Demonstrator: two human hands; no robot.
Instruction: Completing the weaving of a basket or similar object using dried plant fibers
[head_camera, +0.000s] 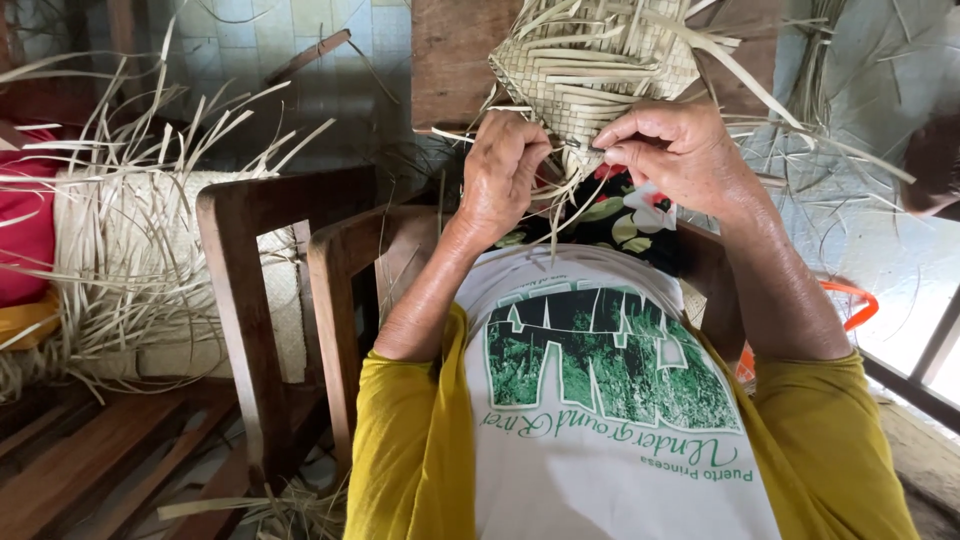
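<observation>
Head view looks down on a seated person plaiting a pale woven piece (590, 65) of flat leaf strips, held just above the lap with its lower corner pointing at the chest. Left hand (503, 170) is curled closed on that corner from its side, fingers folded over loose strips (560, 205) that hang down. Right hand (670, 145) pinches a strip end between thumb and forefinger at the same corner, so both hands nearly meet there. Which strip passes over which is probably hidden behind the knuckles. To do this well, I judge each strip should stay flat, be pulled snug against its neighbour, and the corner kept pinned while tightening. A wooden chair (250, 290) and a bundle of finished weaving (120, 270) sit left.
</observation>
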